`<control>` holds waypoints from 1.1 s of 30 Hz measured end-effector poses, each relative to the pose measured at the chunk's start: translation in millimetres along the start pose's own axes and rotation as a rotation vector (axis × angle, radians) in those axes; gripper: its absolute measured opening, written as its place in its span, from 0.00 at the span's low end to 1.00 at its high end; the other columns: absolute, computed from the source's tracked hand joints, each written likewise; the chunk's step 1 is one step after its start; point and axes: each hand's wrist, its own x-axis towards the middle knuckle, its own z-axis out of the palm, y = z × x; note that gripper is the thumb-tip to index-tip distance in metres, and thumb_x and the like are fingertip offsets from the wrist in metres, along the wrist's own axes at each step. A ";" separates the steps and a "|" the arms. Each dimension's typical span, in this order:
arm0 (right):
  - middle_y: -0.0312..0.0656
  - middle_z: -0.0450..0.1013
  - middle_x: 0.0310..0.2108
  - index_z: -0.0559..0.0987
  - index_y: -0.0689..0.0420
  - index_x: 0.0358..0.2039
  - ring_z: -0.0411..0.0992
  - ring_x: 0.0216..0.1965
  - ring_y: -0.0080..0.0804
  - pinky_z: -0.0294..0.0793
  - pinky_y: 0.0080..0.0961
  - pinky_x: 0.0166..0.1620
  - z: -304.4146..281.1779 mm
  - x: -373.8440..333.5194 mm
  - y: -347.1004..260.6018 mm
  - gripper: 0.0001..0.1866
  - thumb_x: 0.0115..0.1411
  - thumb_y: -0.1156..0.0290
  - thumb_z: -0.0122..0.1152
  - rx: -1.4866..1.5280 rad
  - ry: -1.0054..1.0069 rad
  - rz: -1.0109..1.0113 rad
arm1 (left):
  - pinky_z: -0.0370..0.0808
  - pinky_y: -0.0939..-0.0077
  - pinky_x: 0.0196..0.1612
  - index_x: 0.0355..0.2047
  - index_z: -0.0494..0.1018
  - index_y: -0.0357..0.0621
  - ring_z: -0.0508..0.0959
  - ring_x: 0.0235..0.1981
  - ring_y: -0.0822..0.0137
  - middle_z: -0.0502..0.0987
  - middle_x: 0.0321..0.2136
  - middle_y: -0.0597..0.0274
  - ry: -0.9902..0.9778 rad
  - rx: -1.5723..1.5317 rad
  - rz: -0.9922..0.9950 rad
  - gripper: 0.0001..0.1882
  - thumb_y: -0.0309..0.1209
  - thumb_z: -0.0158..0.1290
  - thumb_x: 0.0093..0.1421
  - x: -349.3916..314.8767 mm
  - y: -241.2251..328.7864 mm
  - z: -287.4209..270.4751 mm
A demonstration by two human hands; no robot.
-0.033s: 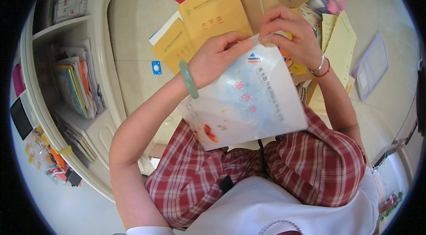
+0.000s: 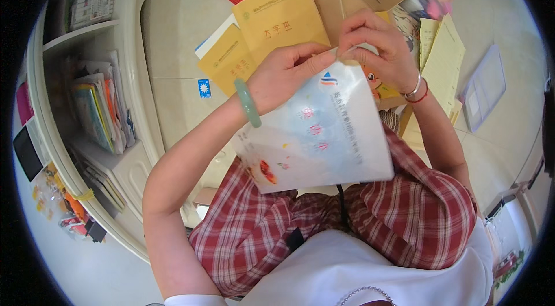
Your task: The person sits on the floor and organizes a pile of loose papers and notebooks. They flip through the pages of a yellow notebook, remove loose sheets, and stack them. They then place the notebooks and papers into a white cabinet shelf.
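Pinching a pale booklet [image 2: 329,150] by its top edge, thumb against fingers in both the left hand [image 2: 289,72] and the right hand [image 2: 378,45]. Holding it slanted above a red plaid garment [image 2: 254,231], turned to show a blue-and-orange logo [image 2: 328,80], a line of dark print [image 2: 347,126] and larger pink-red characters [image 2: 315,129], with red characters also visible on a yellow notebook [image 2: 277,11] beyond.
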 end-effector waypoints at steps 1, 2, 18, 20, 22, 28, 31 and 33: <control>0.38 0.70 0.34 0.78 0.62 0.29 0.70 0.36 0.28 0.69 0.21 0.40 2.5 -3.5 -0.7 0.04 0.50 0.79 0.63 0.027 0.013 0.006 | 0.69 0.87 0.39 0.41 0.75 0.38 0.70 0.34 0.83 0.74 0.32 0.73 -0.001 -0.013 0.013 0.16 0.39 0.50 0.63 -0.1 3.7 2.4; 0.38 0.70 0.34 0.78 0.62 0.29 0.69 0.36 0.27 0.69 0.21 0.40 5.2 -7.4 -0.7 0.04 0.51 0.79 0.61 0.152 0.061 0.059 | 0.69 0.87 0.39 0.41 0.75 0.38 0.70 0.33 0.83 0.74 0.32 0.73 0.017 -0.010 0.031 0.16 0.39 0.51 0.63 -1.5 4.4 4.8; 0.48 0.72 0.47 0.76 0.55 0.47 0.72 0.44 0.40 0.71 0.29 0.45 -132.8 -151.6 76.4 0.16 0.60 0.63 0.56 -1.295 0.477 0.476 | 0.68 0.86 0.35 0.39 0.74 0.39 0.70 0.30 0.81 0.75 0.29 0.70 0.488 -0.338 -0.051 0.18 0.43 0.50 0.63 1.7 -16.7 0.2; 0.49 0.65 0.56 0.75 0.56 0.50 0.66 0.54 0.44 0.64 0.33 0.54 -115.7 -138.4 54.0 0.19 0.60 0.61 0.56 -1.210 0.498 0.454 | 0.68 0.86 0.34 0.37 0.74 0.38 0.69 0.29 0.81 0.74 0.27 0.71 0.531 -0.343 -0.028 0.18 0.42 0.49 0.64 3.6 -14.9 1.5; 0.47 0.62 0.59 0.70 0.57 0.55 0.60 0.60 0.42 0.60 0.35 0.57 -69.6 -104.8 12.8 0.24 0.59 0.64 0.55 -0.080 0.555 0.663 | 0.67 0.85 0.33 0.35 0.73 0.37 0.68 0.28 0.81 0.73 0.26 0.71 0.603 -0.298 -0.008 0.18 0.42 0.48 0.64 1.2 -24.8 2.6; 0.48 0.56 0.61 0.51 0.62 0.64 0.56 0.61 0.35 0.56 0.31 0.61 30.9 -87.9 5.3 0.35 0.60 0.68 0.55 0.594 0.364 0.673 | 0.64 0.85 0.30 0.31 0.72 0.37 0.64 0.26 0.81 0.70 0.23 0.72 0.687 -0.196 0.181 0.18 0.41 0.46 0.65 2.1 -39.5 20.9; 0.45 0.59 0.57 0.51 0.62 0.63 0.60 0.58 0.33 0.59 0.30 0.59 40.1 -108.5 37.4 0.36 0.59 0.69 0.57 0.939 0.371 0.848 | 0.64 0.85 0.29 0.31 0.72 0.38 0.64 0.26 0.82 0.70 0.23 0.73 0.674 -0.330 0.099 0.17 0.41 0.46 0.65 -9.9 -44.7 33.5; 0.44 0.60 0.57 0.51 0.62 0.63 0.61 0.57 0.32 0.60 0.29 0.59 44.4 -113.1 41.0 0.37 0.59 0.70 0.58 1.109 0.370 0.844 | 0.65 0.86 0.31 0.31 0.73 0.38 0.65 0.27 0.83 0.71 0.24 0.73 0.641 -0.369 0.034 0.18 0.42 0.47 0.65 -12.8 -45.6 30.5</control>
